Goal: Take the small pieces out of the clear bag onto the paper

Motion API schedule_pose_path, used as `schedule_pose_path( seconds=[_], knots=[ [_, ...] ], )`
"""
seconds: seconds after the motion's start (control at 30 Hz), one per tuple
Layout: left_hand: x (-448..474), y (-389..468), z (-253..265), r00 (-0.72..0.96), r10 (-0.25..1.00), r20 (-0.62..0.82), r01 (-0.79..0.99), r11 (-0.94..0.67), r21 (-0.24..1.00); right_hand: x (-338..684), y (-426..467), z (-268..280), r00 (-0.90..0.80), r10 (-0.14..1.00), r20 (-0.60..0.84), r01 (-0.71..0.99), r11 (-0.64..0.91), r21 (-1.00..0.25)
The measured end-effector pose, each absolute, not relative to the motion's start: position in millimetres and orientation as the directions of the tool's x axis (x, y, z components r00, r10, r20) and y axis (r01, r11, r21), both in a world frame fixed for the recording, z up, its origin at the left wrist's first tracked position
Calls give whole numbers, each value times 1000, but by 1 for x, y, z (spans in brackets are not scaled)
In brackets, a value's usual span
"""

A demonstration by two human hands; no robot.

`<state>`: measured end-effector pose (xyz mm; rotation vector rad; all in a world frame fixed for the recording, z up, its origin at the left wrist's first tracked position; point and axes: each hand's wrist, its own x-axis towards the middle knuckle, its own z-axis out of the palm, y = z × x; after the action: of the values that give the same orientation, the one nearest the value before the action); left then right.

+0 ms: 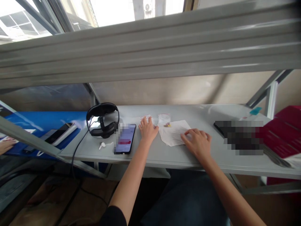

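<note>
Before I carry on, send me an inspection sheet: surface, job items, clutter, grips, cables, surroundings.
Surface: light-grey flat desk, bare along the front middle.
Job items: creased white paper sheet, lying flat; tiny yellow-and-dark pieces at its upper left edge; small clear plastic bag just behind.
Clutter: black headset, dark-edged phone with lit screen, white plastic earbud, left; maroon stack, right.
Grips: left grip over another clear bag, right grip at the paper's right side; hold unclear for both.
Cables: thin black cable from the headset over the front edge.
Surroundings: grey ridged beam above; another person's hand, far left.
</note>
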<state>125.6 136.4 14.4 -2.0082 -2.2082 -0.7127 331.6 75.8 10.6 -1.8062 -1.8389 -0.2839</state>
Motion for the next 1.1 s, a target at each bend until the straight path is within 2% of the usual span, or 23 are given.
schedule_pose_path(
  seconds=[0.07, 0.17, 0.27, 0.4, 0.53, 0.63, 0.8, 0.93, 1.03, 1.1],
  knots=[
    [126, 136, 16, -149, 922, 357, 952, 37, 303, 333, 78, 11, 70, 831, 552, 970, 72, -232],
    [126, 136, 19, -165, 906, 389, 937, 20, 350, 330, 90, 15, -4, 821, 571, 956, 170, -237],
    [123, 136, 23, -200, 875, 441, 915, 6, 403, 316, 115, 23, -138, 855, 500, 930, 286, -231],
    [116, 140, 22, -306, 852, 424, 880, 83, 468, 289, 152, 29, -218, 897, 384, 915, 325, -240],
    [111, 144, 20, -349, 862, 367, 848, 124, 516, 270, 174, 28, -196, 884, 425, 859, 364, -360],
    [110, 144, 20, -360, 844, 397, 829, 94, 552, 261, 181, 29, -197, 882, 429, 774, 408, -484],
    [113, 138, 23, -320, 782, 535, 813, -63, 579, 240, 181, 33, -229, 875, 426, 648, 464, -604],
    [117, 132, 24, -243, 697, 674, 761, -293, 578, 231, 180, 30, -159, 894, 420, 548, 433, -715],
    [119, 130, 22, -160, 649, 744, 718, -441, 538, 235, 182, 26, -122, 915, 384, 373, 400, -837],
    [120, 131, 20, -95, 640, 763, 704, -498, 505, 242, 183, 25, -173, 925, 338, 241, 373, -896]
  ],
)
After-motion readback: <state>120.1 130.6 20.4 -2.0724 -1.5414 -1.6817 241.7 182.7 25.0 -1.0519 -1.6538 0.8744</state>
